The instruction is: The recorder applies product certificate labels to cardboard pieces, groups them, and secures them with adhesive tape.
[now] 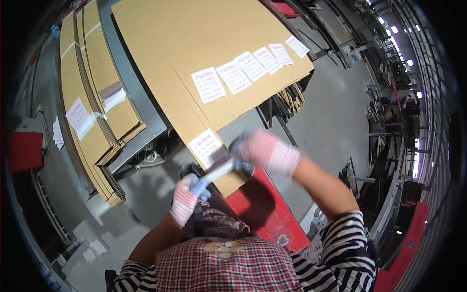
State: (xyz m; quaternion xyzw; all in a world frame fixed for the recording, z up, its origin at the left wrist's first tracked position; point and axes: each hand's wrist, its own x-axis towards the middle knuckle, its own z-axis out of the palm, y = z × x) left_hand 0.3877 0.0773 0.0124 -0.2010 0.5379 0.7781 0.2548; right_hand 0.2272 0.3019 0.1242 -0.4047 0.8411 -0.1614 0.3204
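Observation:
My left hand [186,198], in a striped glove with bluish fingertips, pinches one end of a narrow white strip [220,171]. The strip runs up to my right hand [266,150], gloved in pink and white and smeared by motion. My right hand grips a dark rounded thing [238,152]; its kind is too blurred to tell. Beneath the strip, a printed white label [208,147] lies on a narrow tongue of the large cardboard sheet [165,58]. Several more white labels [237,76] lie in a slanting row along the sheet's near right edge.
Left of the sheet, strapped stacks of flat cardboard [92,73] rest on a grey metal surface [129,82]. A red panel [272,214] stands close in front of me. Cut cardboard edges [292,100] show under the sheet. Racks and machinery line the right side.

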